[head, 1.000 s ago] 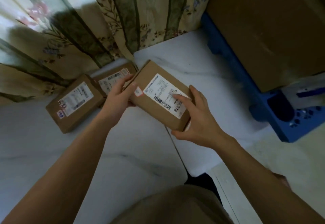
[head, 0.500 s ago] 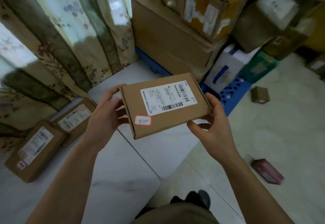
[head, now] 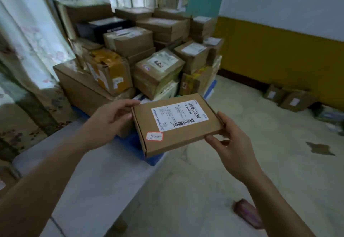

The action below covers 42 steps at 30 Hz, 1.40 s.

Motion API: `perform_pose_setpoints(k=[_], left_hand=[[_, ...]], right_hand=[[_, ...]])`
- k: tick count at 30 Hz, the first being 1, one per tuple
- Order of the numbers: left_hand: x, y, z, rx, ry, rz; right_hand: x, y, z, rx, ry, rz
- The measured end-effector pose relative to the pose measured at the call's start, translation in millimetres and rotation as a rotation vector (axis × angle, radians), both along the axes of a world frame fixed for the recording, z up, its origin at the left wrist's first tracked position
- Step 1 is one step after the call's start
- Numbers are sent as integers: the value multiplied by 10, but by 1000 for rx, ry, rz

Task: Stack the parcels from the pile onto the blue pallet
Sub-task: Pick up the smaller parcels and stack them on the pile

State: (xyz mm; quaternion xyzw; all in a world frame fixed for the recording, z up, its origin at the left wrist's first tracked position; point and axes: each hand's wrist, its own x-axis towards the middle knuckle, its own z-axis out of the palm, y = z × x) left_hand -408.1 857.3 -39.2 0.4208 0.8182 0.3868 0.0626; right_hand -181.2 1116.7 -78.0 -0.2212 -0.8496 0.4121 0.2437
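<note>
— So, where is the parcel?

— Up in the air, held between both hands. It is a flat brown cardboard parcel (head: 176, 125), lying nearly level, with a white shipping label (head: 179, 115) on its top face and a small red-edged sticker (head: 154, 136) with handwriting near the corner closest to the camera.

— How are the hands placed?

— The left hand (head: 109, 119) grips the left end, thumb over the upper edge and fingers (head: 124, 118) curled against the side. The right hand (head: 229, 140) holds the right end, thumb at the near right corner and fingers wrapped under and behind the far one. Both sets of fingers are grasping the parcel.

— And the pallet?

— The blue pallet (head: 130, 141) sits on the floor ahead and to the left, only its near edge showing beneath the parcel. It carries a stack of boxes (head: 130, 54), mostly brown cartons with labels, one black box high on the left, one with orange-yellow tape at the front left.

— Anything else around?

— Floral curtains (head: 28, 54) hang on the left. Two small cartons (head: 290, 98) rest against the yellow-painted wall (head: 279, 58) on the right. A reddish object (head: 248, 213) lies blurred on the pale floor (head: 214, 181) near the right forearm.
</note>
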Motion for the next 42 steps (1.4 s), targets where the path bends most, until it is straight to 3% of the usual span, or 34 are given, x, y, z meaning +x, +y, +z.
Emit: perform_pose_setpoints(k=[9,22,24,27,28,33,42], left_hand=[[-423,711,981,-89,209,-23],[-2157,1783,1348,-67,342,78],[-2462,1993,1411,-12,260,110],[-2829,2303,1463,161,-164,154],[-2942,2403,1478,173,-207,174],[-3520,2877,1487,-67,99,335],[-4130,3498,1507,-356,211,455]], right_hand=[[-669,1100,751,190,37,55],[-2469,2248,1235,269,273,170],[-2765,2381,1306,231,332,185],[-3188,2519,1342,208,417,213],[-3329,2536,1349,219,437,234],[-3906,2616,1333,349,399,356],[-4398,2801,1298,474,292,696]])
